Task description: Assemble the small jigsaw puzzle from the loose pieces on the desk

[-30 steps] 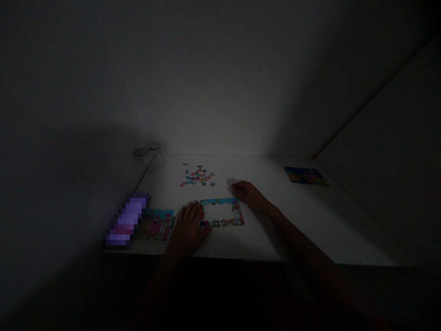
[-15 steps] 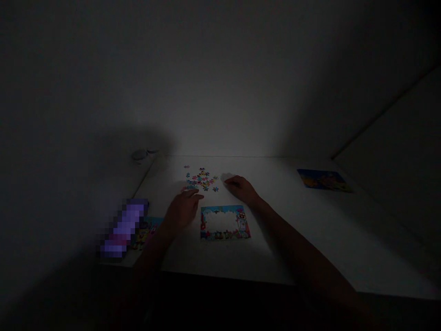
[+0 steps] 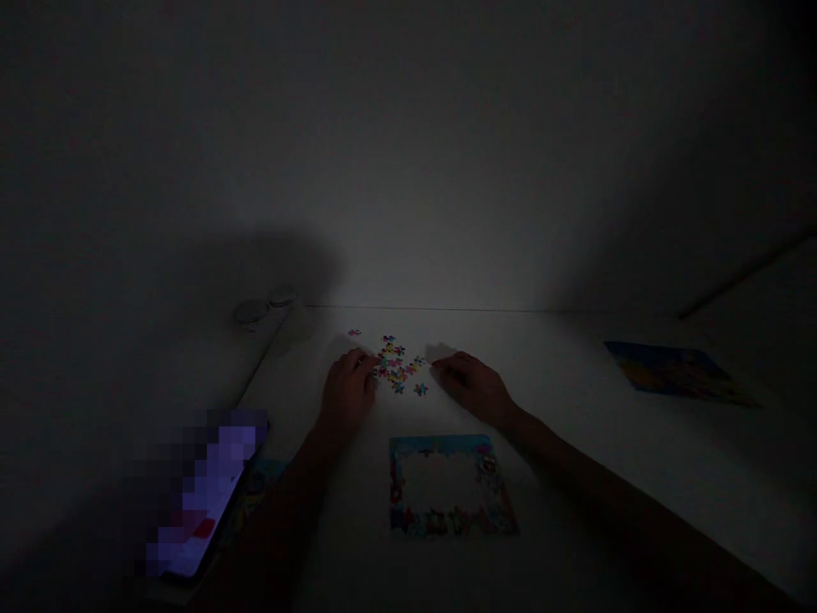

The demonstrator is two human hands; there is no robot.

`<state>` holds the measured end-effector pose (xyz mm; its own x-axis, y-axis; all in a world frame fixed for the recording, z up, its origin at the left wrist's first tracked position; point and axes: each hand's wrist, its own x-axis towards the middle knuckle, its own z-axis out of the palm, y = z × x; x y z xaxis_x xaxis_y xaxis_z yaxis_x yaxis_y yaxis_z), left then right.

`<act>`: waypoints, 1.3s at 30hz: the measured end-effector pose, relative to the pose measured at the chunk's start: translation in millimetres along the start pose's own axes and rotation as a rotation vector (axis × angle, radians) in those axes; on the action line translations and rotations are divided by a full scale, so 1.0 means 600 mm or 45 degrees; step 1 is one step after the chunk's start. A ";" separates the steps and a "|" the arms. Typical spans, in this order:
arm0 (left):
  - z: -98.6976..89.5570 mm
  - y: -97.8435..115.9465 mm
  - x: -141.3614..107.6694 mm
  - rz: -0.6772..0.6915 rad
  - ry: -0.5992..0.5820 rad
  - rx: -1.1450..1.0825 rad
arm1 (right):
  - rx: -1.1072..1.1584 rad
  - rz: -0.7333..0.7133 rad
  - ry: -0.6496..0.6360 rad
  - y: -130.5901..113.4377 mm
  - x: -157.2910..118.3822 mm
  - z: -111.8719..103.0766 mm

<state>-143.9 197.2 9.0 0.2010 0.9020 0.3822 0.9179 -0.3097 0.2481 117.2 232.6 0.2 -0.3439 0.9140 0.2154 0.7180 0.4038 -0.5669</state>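
Loose jigsaw puzzle pieces (image 3: 394, 371) lie in a colourful cluster on the white table. At the cluster's left edge is my left hand (image 3: 350, 387), its fingers loosely bent and partly apart, the tips touching or very close to the outer pieces. My right hand (image 3: 473, 385) rests just right of the cluster with thumb and fingers drawn together in a pinch; whatever lies between the tips is too dark and small to make out. Nearer to me sits a puzzle frame (image 3: 440, 444), its picture border assembled around a bare white middle.
A phone with a lit, pixelated screen (image 3: 214, 485) leans at the left, partly over a colourful picture sheet (image 3: 271, 466). Another dark blue picture sheet (image 3: 677, 373) lies far right. A stray puzzle piece (image 3: 354, 333) lies behind the cluster. The wall (image 3: 447, 213) borders the table's back.
My left hand has moved forward to the cluster's left side, its fingers now more bent. My right hand stays beside the pieces, still pinched. The camera view has shifted, so the table appears lower.
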 end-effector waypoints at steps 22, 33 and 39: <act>0.014 0.005 -0.013 0.098 -0.087 0.067 | 0.009 -0.517 -0.116 -0.003 0.056 0.013; 0.009 0.047 -0.020 0.133 -0.154 0.073 | -0.031 -0.574 -0.093 -0.003 0.054 0.014; -0.005 0.041 -0.014 0.013 -0.131 -0.006 | -0.067 -0.553 -0.076 0.002 0.054 0.019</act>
<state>-123.9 180.9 14.8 0.2448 0.9248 0.2911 0.9139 -0.3204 0.2493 100.0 262.2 -2.2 -0.6540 0.6555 0.3777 0.5284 0.7530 -0.3921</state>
